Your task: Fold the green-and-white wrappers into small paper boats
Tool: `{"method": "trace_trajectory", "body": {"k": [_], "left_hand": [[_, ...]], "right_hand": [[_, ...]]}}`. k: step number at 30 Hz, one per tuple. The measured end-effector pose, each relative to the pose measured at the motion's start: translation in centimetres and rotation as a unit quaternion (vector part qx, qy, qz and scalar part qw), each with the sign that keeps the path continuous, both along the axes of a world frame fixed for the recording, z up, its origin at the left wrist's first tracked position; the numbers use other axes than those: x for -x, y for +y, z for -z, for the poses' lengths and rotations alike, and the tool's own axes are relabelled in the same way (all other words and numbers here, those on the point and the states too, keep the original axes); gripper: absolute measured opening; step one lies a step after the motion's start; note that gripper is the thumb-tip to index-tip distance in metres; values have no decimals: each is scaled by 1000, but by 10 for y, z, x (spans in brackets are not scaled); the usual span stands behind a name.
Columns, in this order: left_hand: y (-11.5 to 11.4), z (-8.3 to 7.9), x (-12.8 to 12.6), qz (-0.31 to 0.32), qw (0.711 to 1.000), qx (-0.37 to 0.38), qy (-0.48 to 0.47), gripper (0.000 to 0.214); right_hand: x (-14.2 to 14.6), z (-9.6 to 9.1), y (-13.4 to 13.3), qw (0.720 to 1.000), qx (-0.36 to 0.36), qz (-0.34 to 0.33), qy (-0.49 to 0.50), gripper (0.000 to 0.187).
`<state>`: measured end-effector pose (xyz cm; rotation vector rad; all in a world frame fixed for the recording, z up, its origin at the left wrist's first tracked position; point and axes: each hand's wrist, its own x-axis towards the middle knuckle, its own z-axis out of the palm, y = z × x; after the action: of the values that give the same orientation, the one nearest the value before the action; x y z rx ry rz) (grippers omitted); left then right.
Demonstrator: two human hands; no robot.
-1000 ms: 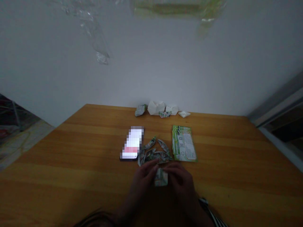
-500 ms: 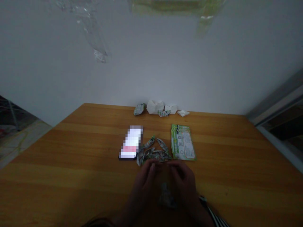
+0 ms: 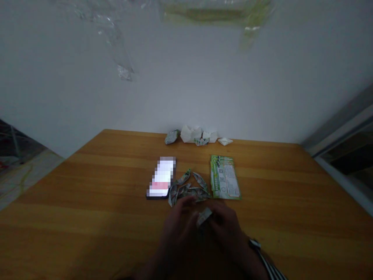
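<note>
The right hand (image 3: 226, 222) pinches folded paper (image 3: 204, 217) in its grip; the left hand (image 3: 177, 223) curves beside it, grip loosely parted. A wooden bench (image 3: 87, 182) meets a pale wall (image 3: 204, 81).

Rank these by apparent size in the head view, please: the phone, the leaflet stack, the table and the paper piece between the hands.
1. Table
2. Leaflet stack, only somewhat larger than the phone
3. Phone
4. Paper piece, judged by what shows; it may be partly hidden

phone (image 3: 162, 175): lit, on wooden table (image 3: 87, 182) | wall (image 3: 186, 85): clear tape (image 3: 124, 72), yellowish tape (image 3: 204, 14)
</note>
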<state>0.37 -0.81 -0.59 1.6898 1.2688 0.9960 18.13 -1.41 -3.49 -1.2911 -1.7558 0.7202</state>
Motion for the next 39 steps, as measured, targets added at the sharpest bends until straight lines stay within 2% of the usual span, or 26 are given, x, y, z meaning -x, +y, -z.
{"method": "trace_trajectory", "body": {"k": [3,7,10,12,16,20,25,29,31,36,39], "left_hand": [[-4,4,0,44,993,-87,59,45],[-6,12,2,62,984,-160,54,31],[-6,13,2,82,982,-171,10,27],[-6,8,0,87,988,-125,-36,23],[-7,-4,-4,36,988,13,-152,16],[-2,-7,-4,25,976,67,-205,18],[5,-5,-2,-12,968,129,-217,17],[4,-2,-3,-10,950,187,-249,16],[3,3,-3,-15,946,201,-254,15],[3,18,-4,8,928,248,-278,16],[3,19,-6,17,913,268,-306,15]], "right_hand": [[-1,0,-3,997,-68,40,-27,16],[-1,-1,-10,989,-140,7,-44,16],[3,-7,-12,988,-152,-13,-9,32],[6,-13,-11,989,-146,-30,24,40],[8,-24,-8,989,-109,-31,97,34],[7,-25,-3,988,-51,-52,138,28],[4,-23,-1,989,-5,-91,118,30],[-2,-26,-1,985,20,-112,126,34],[-5,-24,0,986,35,-132,96,30],[-8,-12,6,991,34,-109,68,21],[-5,-11,6,992,42,-86,82,18]]}}
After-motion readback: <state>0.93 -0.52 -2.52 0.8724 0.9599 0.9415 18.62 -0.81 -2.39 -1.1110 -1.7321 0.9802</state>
